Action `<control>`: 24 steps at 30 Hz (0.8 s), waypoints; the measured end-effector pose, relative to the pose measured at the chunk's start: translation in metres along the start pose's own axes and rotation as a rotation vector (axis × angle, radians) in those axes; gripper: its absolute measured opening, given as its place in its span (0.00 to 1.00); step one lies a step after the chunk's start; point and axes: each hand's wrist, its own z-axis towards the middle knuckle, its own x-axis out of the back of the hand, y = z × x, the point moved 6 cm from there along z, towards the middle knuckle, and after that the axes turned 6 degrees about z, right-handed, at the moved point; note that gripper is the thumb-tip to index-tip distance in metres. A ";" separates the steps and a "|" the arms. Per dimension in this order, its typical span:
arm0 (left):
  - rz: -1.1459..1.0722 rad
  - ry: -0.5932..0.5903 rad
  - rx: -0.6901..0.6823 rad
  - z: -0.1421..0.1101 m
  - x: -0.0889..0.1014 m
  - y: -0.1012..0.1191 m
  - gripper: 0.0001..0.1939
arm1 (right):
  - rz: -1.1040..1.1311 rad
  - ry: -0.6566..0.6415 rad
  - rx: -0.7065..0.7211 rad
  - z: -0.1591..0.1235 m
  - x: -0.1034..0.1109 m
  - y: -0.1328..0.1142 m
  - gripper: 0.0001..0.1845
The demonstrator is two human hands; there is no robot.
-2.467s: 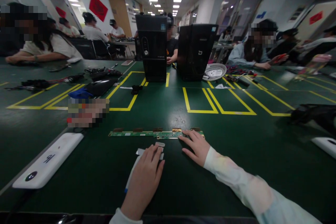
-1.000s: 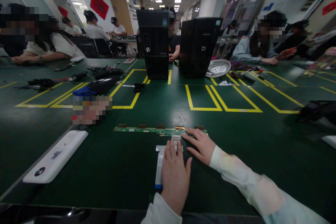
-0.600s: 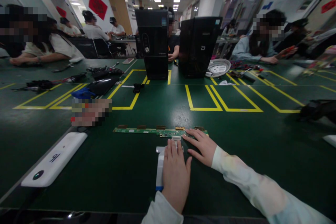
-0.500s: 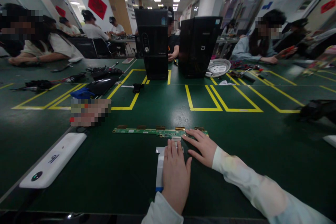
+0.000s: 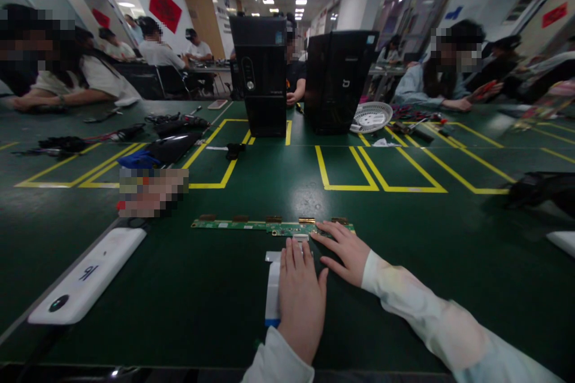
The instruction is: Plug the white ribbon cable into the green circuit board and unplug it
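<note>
A long, narrow green circuit board [image 5: 251, 225] lies across the table in front of me, with several copper-coloured tabs along its far edge. Below its middle is a white flat ribbon cable [image 5: 272, 293] with a blue end toward me. My left hand [image 5: 303, 296] rests flat over part of that cable, fingers stretched forward to the white connector [image 5: 300, 237] on the board's near edge. My right hand [image 5: 345, 251] lies with fingers spread, its fingertips on the right part of the board. Both palms hide what is directly under them.
Two black computer towers [image 5: 258, 78] stand at the back centre, beside a white plastic basket [image 5: 372, 117]. To the left lie a white device marked 16 [image 5: 87, 275] and dark cables [image 5: 175, 124]. Yellow tape [image 5: 353, 188] marks the green tabletop [image 5: 179, 287]. Several people sit around.
Both hands keep the same pose on the board and cable. The whole view has shifted very slightly; nothing is taken up or let go.
</note>
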 end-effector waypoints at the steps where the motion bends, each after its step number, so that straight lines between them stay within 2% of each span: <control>1: -0.001 0.012 0.012 0.000 0.001 0.000 0.29 | 0.001 0.000 0.001 0.000 -0.001 0.001 0.27; 8: -0.054 0.129 0.042 -0.001 0.018 -0.008 0.28 | -0.001 0.016 0.007 0.000 -0.002 0.003 0.28; 12: -0.043 0.206 0.040 -0.005 0.034 -0.031 0.27 | -0.010 0.005 0.000 0.000 -0.003 0.004 0.28; 16: -0.005 0.154 0.121 -0.009 0.034 -0.087 0.27 | -0.021 -0.008 -0.001 0.000 -0.006 0.004 0.28; 21: 0.063 0.095 0.254 -0.021 0.017 -0.176 0.31 | -0.024 -0.004 -0.004 0.001 -0.002 0.002 0.28; 24: 0.112 0.127 0.311 -0.033 0.008 -0.216 0.32 | -0.020 0.007 0.005 0.002 0.003 -0.002 0.27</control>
